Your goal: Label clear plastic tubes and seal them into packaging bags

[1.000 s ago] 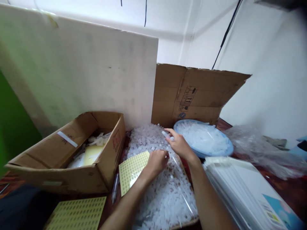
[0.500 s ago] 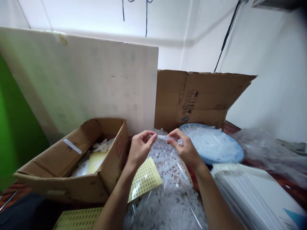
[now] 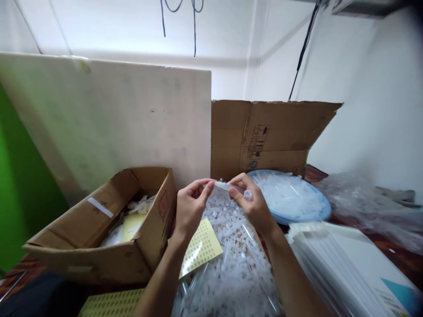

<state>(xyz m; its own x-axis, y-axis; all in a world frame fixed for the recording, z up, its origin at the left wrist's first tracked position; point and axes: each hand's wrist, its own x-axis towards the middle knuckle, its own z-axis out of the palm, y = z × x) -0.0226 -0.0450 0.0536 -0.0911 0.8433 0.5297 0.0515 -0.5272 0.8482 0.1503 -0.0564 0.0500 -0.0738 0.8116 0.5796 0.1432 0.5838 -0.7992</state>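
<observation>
A small translucent plastic tube (image 3: 223,186) with a round end is held level between my two hands. My left hand (image 3: 191,207) pinches its narrow end between thumb and forefinger. The wider end sits in the curled fingers of my right hand (image 3: 254,209), its round end showing near the palm. Below both hands lies a heap of small white plastic pieces (image 3: 228,220), partly under clear plastic film. A yellow sheet with rows of small dot stickers (image 3: 201,251) rests on the heap beside my left forearm.
An open cardboard box (image 3: 152,246) with white pieces and yellow sheets stands at left. A blue round tray (image 3: 325,211) of translucent tubes sits at right, behind a stack of white packets (image 3: 343,255). Crumpled clear plastic (image 3: 373,202) lies far right. Cardboard panels (image 3: 280,132) stand behind.
The camera view has shifted slightly. Both hands still grip the tube in nearly the same pose, with the left thumb and the right fingers moved a little along it.
</observation>
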